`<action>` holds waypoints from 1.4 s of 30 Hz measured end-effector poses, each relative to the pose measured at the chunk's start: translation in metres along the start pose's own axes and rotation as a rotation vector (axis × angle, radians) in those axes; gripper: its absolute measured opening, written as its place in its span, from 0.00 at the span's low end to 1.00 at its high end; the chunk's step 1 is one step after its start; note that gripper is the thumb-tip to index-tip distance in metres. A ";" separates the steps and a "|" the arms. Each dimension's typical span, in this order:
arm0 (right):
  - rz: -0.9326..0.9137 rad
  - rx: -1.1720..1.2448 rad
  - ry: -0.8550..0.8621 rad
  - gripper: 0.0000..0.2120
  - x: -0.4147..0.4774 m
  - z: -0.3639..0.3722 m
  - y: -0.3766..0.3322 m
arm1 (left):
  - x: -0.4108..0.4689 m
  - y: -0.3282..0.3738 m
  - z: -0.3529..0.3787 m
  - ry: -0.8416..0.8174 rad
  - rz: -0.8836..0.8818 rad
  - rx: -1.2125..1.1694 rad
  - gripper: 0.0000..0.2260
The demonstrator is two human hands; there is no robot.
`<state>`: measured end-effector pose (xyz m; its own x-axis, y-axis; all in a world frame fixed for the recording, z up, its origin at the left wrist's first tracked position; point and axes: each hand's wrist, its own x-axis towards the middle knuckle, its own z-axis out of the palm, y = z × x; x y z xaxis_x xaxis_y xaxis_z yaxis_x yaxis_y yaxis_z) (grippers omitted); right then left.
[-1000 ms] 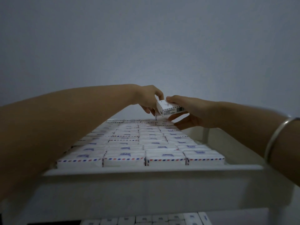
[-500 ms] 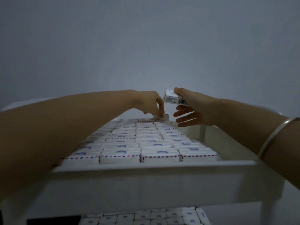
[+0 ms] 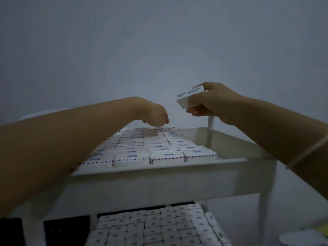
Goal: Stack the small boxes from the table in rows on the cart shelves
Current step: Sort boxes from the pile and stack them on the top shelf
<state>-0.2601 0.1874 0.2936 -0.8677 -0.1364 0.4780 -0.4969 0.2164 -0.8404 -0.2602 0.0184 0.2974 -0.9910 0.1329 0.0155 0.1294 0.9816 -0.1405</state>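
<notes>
Step in hand: filling the far row on the cart's top shelf [image 3: 159,172].

Right hand [image 3: 214,102] pinched one small box [image 3: 190,96] between thumb and fingers. It was held in the air above the far right corner of the shelf, tilted, printed label facing up, touching nothing else.

Left hand [image 3: 156,113] was down at the far row with its fingers curled under and the tips on or just above the boxes there. Too blurred to say whether it gripped a box or only pressed one flat, so cannot tell.

Packed boxes [image 3: 150,150] lay flat in tight rows from the near rim to the far end, striped edges lined up. A bare strip of shelf ran along their right side. The lower shelf [image 3: 262,219] carried another packed layer [image 3: 159,226], also in rows.

Judgement: the top layer was close to full, and the held box was next in line for the far end.

Next move calls for:
- left hand clear of the slot first
- box levelled out of its tilt and turned to match its neighbours
- set down flush against the last box without nudging the row out of line

Risk: the far end is a long reach at a shallow viewing angle, so the box could easily land skewed.
</notes>
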 end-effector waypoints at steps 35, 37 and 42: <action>-0.814 -0.551 0.130 0.07 -0.196 0.029 -0.003 | -0.221 0.003 0.103 1.094 0.530 -0.501 0.12; -0.910 -0.503 0.024 0.06 -0.226 0.076 0.005 | -0.245 -0.014 0.134 1.087 0.428 -0.559 0.12; -0.895 -0.409 -0.357 0.04 -0.275 0.196 0.035 | -0.301 -0.067 0.241 0.984 0.032 -0.611 0.10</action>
<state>-0.0366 0.0429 0.0823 -0.1601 -0.6714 0.7236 -0.9798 0.1971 -0.0339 0.0211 -0.1205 0.0638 -0.5666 -0.0552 0.8221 0.4152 0.8427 0.3427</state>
